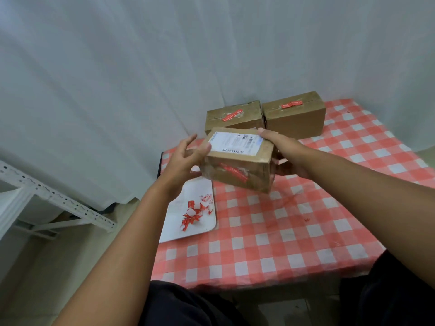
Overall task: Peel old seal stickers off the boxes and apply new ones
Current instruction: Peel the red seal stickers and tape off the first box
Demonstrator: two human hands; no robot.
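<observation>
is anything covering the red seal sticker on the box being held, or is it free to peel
Nothing visible covers it. The red seal sticker lies on the near face of the held brown cardboard box; the left hand and right hand hold the box's ends, clear of it.

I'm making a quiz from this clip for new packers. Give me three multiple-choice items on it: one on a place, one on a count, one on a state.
1. Where do the peeled red scraps lie?
A. on the white tray
B. on the held box
C. on the floor

2. How many boxes show?
A. two
B. three
C. five

3. How is the labelled box?
A. flat on the table
B. held in the air, tilted
C. stacked on another box

Key: 1 A, the scraps sit on the tray at the table's left edge. 2 B, two boxes stand at the back, one is held. 3 B, the left hand and the right hand hold it clear of the cloth.
</observation>
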